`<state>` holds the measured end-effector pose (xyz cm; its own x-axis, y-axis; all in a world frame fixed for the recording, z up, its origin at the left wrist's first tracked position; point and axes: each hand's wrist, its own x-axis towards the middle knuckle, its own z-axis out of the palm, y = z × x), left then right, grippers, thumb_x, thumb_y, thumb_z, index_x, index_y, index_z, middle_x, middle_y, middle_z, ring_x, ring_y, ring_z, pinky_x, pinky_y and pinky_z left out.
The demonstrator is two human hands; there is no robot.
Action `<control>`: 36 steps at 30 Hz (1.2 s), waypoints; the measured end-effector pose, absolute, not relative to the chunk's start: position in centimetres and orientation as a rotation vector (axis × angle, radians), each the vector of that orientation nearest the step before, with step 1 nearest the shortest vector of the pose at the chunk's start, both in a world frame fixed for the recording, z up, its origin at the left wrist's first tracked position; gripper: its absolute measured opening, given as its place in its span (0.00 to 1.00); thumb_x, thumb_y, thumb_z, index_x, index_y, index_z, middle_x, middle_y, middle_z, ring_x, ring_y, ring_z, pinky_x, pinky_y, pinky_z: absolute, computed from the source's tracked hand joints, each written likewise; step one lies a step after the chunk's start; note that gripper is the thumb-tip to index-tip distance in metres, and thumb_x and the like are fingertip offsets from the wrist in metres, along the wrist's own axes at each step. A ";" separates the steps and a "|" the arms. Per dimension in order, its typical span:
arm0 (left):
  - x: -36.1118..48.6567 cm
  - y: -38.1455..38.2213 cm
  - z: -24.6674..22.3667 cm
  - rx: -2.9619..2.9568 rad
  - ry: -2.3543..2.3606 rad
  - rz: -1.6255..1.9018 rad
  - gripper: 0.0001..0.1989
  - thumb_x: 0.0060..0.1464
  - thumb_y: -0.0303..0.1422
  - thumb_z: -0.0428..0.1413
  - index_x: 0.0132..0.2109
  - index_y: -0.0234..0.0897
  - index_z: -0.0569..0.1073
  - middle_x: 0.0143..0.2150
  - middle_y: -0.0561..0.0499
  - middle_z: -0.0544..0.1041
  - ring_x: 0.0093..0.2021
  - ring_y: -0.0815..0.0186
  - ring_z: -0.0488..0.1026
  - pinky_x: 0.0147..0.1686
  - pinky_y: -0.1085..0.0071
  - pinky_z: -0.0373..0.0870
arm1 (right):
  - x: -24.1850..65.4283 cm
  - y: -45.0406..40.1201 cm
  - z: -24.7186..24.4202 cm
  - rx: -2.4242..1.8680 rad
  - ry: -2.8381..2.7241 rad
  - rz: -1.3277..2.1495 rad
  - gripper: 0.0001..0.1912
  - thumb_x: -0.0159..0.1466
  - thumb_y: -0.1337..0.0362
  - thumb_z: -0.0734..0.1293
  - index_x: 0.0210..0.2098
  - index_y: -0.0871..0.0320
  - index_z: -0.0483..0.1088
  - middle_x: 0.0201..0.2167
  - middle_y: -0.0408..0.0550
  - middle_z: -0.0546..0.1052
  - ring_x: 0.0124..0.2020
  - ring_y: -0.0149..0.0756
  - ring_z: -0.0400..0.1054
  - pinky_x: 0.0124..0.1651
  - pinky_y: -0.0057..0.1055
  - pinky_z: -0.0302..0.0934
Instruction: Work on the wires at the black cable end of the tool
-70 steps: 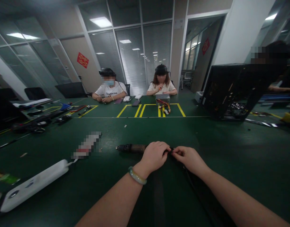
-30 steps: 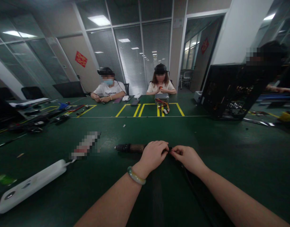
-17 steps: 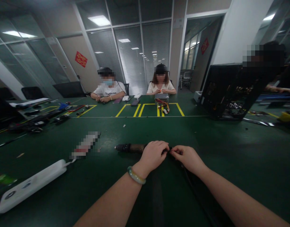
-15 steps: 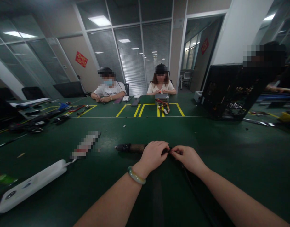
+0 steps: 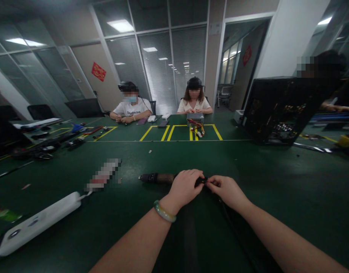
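My left hand (image 5: pixel 185 190) and my right hand (image 5: pixel 226 191) meet at the middle of the dark green table, their fingertips pinching a small black cable end (image 5: pixel 202 181). A thin black cable (image 5: pixel 231 227) runs from there toward me, past my right wrist. To the left lies a cylindrical hand tool (image 5: pixel 158 178) with a black nose and brown grip, its rear end hidden under my left hand. A pale green bangle (image 5: pixel 164 211) circles my left wrist.
A white power strip (image 5: pixel 39 223) lies to the left, and a pixelated object (image 5: pixel 103 175) lies beyond it. Two seated people (image 5: pixel 163 100) work at the far end, near a power supply with coloured wires (image 5: pixel 195 121). A black open computer case (image 5: pixel 279 110) stands at right.
My hands stay almost in place, still pinching the black cable end. The whole view has shifted slightly.
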<state>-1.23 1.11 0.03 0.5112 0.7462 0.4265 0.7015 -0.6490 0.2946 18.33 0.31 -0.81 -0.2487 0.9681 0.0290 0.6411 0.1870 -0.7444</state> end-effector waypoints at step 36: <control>-1.4 1.0 0.4 2.674 1.242 0.789 0.07 0.56 0.27 0.56 0.42 0.40 0.71 0.52 0.50 0.73 0.52 0.63 0.70 0.53 0.62 0.65 | 18.4 0.3 -0.7 -1.510 -1.972 0.853 0.11 0.63 0.56 0.64 0.38 0.53 0.76 0.28 0.41 0.78 0.27 0.33 0.71 0.28 0.26 0.56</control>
